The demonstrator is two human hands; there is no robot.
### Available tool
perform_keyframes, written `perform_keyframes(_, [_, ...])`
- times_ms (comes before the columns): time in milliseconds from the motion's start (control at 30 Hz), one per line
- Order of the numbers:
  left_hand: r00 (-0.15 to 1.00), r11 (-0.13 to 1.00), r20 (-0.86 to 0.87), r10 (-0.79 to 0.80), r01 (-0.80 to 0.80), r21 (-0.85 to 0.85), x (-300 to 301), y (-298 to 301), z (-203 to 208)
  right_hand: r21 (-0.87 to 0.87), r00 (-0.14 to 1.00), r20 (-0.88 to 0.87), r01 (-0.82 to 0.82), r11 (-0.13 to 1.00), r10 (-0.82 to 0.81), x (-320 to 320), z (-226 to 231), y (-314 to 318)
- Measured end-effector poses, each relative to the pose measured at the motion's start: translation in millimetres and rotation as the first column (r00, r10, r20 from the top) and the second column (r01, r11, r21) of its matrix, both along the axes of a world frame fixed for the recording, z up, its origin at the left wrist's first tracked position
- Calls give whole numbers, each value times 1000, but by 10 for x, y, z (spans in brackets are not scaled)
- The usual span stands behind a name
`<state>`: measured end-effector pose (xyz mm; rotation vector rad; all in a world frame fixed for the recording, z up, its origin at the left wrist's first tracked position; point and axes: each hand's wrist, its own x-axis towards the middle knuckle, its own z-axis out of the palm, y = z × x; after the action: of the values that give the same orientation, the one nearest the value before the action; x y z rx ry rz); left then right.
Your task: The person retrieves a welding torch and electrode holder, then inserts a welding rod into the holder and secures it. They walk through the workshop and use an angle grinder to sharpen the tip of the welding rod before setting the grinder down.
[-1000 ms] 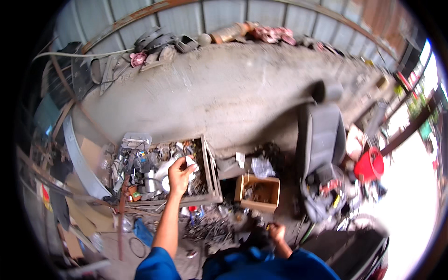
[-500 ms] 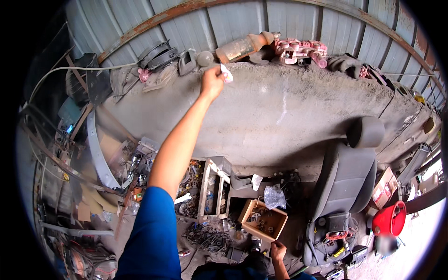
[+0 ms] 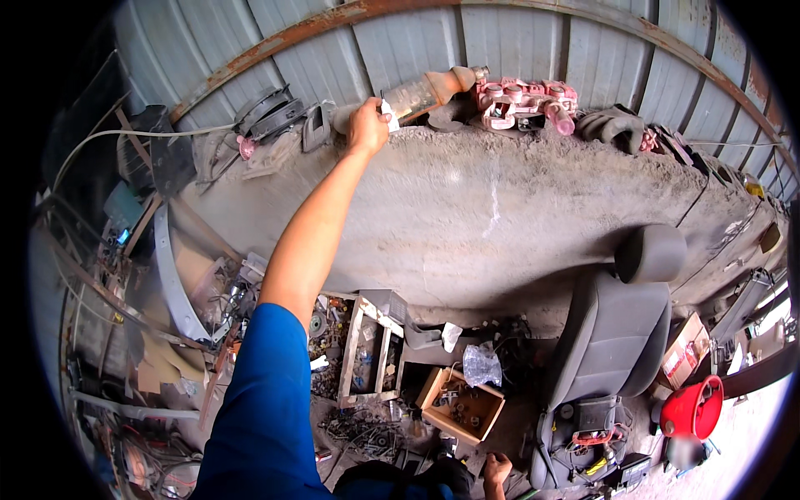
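My left hand [image 3: 368, 127] is stretched far up to the ledge on top of the concrete wall, its fingers closed on a small crumpled white wrapper [image 3: 389, 115]. Right beside the wrapper lies a rusty, cylindrical metal pipe part [image 3: 421, 96]. Low in the view, my right hand [image 3: 497, 471] is curled closed; whether anything is inside it is hidden. It hangs just below a shallow wooden box [image 3: 479, 433] with several small metal pieces in it, apart from the box. A clear plastic bag [image 3: 482, 365] rests at the box's far edge.
Dusty pink castings [image 3: 527, 98] and black round parts [image 3: 271, 114] line the ledge. A grey car seat [image 3: 604, 325] stands at right, near a red bucket [image 3: 693, 408]. A wooden frame [image 3: 348, 354] and scrap heaps lie on the left and centre floor.
My left hand has moved slightly left and up, close against the rusty pipe part, still with the wrapper. My right hand has dropped a little away from the wooden box's edge.
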<state>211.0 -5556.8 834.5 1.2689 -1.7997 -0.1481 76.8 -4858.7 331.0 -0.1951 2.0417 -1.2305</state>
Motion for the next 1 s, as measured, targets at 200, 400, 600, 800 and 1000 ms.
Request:
perform_keyframes(200, [1000,999,-21,-1,1,-45,68,75,-10,-28,998,-24,-53,998,53,-1,-58,-155])
perform_keyframes(400, [1000,1000,-29,-10,10,-21,-45,134,45,15,996,-64,-56,998,57,30,-33,-144])
perform_keyframes(600, [999,993,13,31,-29,-117,316,110,-116,79,984,169,-74,994,60,57,1005,-360])
perform_keyframes(800, [995,940,-85,53,-78,-332,349,1125,-708,-2,962,-7,-272,962,272,57,300,-248])
perform_keyframes(1000, [983,870,144,-110,25,493,1706,4194,-3180,-16,652,-234,-745,667,722,423,427,-1137])
